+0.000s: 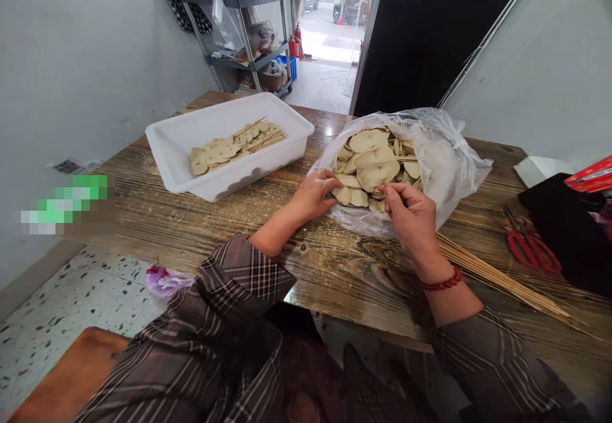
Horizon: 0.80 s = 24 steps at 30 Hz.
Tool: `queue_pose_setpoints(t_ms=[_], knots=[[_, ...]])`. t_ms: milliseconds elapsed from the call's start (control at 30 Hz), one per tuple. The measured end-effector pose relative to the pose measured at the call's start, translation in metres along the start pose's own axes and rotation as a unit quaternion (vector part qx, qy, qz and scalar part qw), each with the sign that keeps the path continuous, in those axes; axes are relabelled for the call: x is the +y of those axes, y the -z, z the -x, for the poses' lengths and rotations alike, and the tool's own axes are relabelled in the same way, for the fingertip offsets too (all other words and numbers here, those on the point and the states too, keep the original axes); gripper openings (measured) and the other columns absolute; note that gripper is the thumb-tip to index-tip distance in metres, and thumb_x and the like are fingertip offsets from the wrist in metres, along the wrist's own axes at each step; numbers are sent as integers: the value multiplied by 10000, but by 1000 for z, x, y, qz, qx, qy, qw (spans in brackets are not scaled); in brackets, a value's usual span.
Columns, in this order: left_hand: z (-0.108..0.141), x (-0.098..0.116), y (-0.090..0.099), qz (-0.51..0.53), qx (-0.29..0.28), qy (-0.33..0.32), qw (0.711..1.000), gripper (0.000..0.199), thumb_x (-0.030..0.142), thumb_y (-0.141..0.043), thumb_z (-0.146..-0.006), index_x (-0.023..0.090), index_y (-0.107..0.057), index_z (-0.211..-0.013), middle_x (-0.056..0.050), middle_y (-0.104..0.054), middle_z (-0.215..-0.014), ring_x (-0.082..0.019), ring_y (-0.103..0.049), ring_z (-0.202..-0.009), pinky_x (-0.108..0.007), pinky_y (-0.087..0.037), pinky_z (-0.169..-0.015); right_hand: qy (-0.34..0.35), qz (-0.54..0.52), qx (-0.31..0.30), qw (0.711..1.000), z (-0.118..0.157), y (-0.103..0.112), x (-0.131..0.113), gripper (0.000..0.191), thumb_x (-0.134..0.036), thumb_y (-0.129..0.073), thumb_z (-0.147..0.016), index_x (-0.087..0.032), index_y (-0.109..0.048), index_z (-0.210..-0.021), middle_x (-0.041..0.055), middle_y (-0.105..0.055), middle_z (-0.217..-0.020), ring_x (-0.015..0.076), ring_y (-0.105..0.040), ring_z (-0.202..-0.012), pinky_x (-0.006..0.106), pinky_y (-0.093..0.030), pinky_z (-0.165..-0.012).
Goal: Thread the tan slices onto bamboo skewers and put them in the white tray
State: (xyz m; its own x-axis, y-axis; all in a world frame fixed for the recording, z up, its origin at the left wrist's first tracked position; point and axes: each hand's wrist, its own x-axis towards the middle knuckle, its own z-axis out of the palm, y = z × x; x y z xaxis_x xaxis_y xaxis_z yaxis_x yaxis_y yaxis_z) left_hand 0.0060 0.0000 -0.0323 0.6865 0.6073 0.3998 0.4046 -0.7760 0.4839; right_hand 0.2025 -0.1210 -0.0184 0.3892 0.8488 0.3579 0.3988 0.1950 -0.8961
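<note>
A clear plastic bag (444,155) full of flat, pale beige slices (377,171) with wavy edges lies open on the table. At its near left edge, my left hand (315,195) is closed on a beige slice (343,195), its fingertips partly hidden. My right hand (412,216) is over the bag's near right side, thumb and forefinger pinched together. What they pinch is too small to make out. Thin bamboo skewers (507,276) lie in a bundle beside my right wrist. In the white tray (234,178), slices threaded on skewers (239,146) lie in rows.
Red-handled scissors (530,248) lie at the right of the wooden table (215,219), beside a black box (564,232). A grey shelf cart (262,63) stands beyond the table near a bright doorway. A wooden stool (71,378) is at lower left.
</note>
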Motion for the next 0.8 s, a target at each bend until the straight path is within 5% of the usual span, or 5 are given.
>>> queue_pose_setpoints(t_ms=[400, 633, 800], knots=[[-4, -1, -5, 21, 44, 4, 999, 136, 157, -598, -823, 182, -726, -785, -67, -648, -917, -190, -596, -893, -367, -475, -861, -10, -29, -4, 1000, 3, -5, -2, 317, -452, -601, -877, -158, -720, -888, -31, -529, -562, 92, -422, -497, 231, -311, -475], [-1, 5, -3, -3, 6, -13, 1000, 273, 202, -753, -682, 171, -708, -950, -86, -597, -1020, -230, -575, -975, -385, -466, -885, -14, -14, -4, 1000, 2, -4, -2, 317, -457, -603, -873, -162, -718, -871, -26, -545, -565, 98, -448, -512, 233, -329, -489], [-2, 12, -3, -45, 8, -16, 999, 129, 258, -650, -812, 193, -723, -897, -86, -605, -983, -225, -561, -941, -401, -439, -884, -14, 0, -12, 1000, 3, -4, -5, 326, -464, -593, -877, -161, -709, -842, -29, -543, -562, 97, -444, -511, 239, -336, -498]])
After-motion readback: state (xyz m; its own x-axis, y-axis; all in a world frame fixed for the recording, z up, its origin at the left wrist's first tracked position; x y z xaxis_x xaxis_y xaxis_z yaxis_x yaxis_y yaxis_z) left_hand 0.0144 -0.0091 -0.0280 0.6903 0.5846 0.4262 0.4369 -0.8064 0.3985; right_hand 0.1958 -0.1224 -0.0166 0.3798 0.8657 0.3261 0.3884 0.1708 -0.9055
